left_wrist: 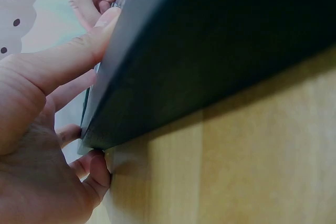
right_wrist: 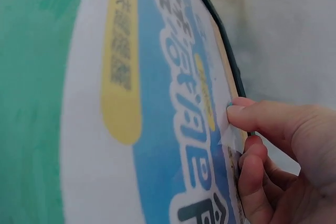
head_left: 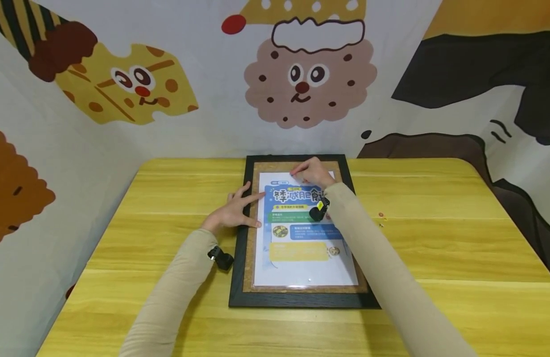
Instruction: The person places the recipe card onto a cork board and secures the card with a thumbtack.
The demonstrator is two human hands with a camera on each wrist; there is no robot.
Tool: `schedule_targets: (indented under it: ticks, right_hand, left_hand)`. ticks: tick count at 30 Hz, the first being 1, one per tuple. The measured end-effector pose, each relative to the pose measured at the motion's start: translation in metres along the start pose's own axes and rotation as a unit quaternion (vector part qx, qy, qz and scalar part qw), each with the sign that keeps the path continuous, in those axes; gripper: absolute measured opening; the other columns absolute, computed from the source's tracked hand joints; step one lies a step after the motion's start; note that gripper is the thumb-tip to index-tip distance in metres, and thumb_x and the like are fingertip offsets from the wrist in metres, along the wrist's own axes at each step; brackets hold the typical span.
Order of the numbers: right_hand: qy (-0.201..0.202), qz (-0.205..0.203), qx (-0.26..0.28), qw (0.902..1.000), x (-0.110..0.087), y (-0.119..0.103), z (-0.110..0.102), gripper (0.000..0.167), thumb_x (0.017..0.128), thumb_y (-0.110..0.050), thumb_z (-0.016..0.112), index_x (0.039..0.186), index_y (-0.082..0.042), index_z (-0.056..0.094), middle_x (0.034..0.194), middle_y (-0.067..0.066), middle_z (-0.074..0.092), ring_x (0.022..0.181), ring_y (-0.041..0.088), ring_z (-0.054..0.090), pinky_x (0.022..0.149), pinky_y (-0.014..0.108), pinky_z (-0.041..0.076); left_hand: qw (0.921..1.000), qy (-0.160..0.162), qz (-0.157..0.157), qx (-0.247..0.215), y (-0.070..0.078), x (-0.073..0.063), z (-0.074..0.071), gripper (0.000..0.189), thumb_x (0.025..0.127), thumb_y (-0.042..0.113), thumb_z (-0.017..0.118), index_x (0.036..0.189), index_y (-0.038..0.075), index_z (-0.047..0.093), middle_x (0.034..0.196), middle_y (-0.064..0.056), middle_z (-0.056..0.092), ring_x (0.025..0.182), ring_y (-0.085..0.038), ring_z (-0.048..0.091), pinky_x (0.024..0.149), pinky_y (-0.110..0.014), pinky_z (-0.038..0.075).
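Note:
A laminated poster with blue, green and yellow panels lies on a cork board framed in black. My left hand is spread over the frame's left side, its thumb and index finger reaching the poster's edge. In the left wrist view, the left thumb rests on the frame's upper face and the little finger touches the tabletop. At the poster's top edge my right hand pinches what looks like a small teal pushpin, mostly hidden by the thumb and index finger.
Several tiny red and yellow pieces lie on the yellow wooden table, right of the board. The frame's far edge is close to the cartoon-printed wall covering. A small pale dot shows near the poster's bottom edge.

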State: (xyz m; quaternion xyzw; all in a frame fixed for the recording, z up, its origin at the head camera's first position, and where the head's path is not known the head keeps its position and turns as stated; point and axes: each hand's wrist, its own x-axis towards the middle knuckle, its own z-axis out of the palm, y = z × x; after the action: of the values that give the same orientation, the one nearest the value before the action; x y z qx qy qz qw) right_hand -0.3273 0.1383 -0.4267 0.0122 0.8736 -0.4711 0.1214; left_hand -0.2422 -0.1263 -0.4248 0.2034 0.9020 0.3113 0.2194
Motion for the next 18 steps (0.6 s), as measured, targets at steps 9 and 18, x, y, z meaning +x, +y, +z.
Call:
schedule_targets:
  ticks: [9, 18]
  right_hand:
    - [0.011, 0.005, 0.043, 0.9990, 0.0008, 0.0059, 0.0006, 0.016, 0.089, -0.010, 0.070, 0.104, -0.010, 0.075, 0.114, 0.005, 0.064, 0.093, 0.021, 0.053, 0.078, 0.031, 0.041]
    - [0.006, 0.022, 0.051, 0.9984, 0.0020, 0.0068, -0.0017, 0.015, 0.089, -0.013, 0.070, 0.102, -0.011, 0.076, 0.111, 0.004, 0.066, 0.094, 0.021, 0.052, 0.080, 0.032, 0.038]
  left_hand:
    - [1.0000, 0.002, 0.002, -0.004, -0.0023, 0.0001, 0.0010, 0.088, 0.080, 0.030, 0.081, 0.153, 0.021, 0.032, 0.160, -0.012, -0.011, 0.138, -0.051, -0.004, 0.104, -0.067, 0.017]
    - [1.0000, -0.003, 0.008, -0.001, -0.0030, 0.0003, 0.0004, 0.088, 0.081, 0.030, 0.080, 0.153, 0.021, 0.030, 0.160, -0.012, -0.012, 0.138, -0.049, -0.002, 0.104, -0.066, 0.020]
